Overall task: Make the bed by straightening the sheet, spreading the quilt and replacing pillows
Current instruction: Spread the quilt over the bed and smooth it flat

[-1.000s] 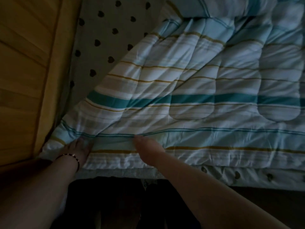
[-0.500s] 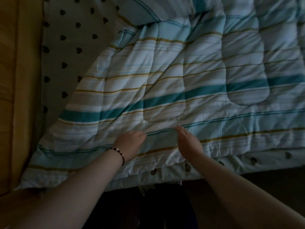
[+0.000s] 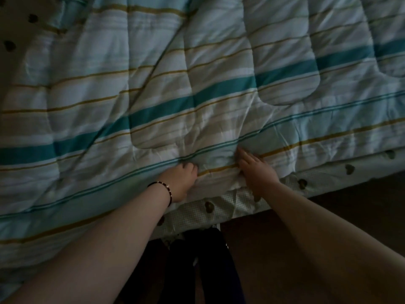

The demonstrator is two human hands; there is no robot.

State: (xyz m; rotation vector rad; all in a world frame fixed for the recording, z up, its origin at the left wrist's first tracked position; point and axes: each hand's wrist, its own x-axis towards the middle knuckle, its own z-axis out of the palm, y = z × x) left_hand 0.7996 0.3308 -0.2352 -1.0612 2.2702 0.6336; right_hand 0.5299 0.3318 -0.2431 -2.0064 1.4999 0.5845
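A striped quilt (image 3: 197, 84) in white, teal and mustard covers most of the bed. Its near edge runs along the mattress side. My left hand (image 3: 180, 182), a dark bracelet on its wrist, is clenched into the quilt's edge. A hand's width to the right, my right hand (image 3: 256, 174) lies with fingers on top of the same edge and the thumb below it. The fabric puckers between the two hands. A pale sheet (image 3: 221, 208) with dark heart dots shows under the quilt's edge and again at the top left. No pillow is in view.
Dark floor (image 3: 328, 216) lies to the right of the bed's near side. My dark-clothed legs (image 3: 197, 270) stand right against the mattress edge. The room is dim.
Both hands have slid right along the quilt's near edge and now bunch the fabric between them. The view followed, and the wooden board on the left has left the frame.
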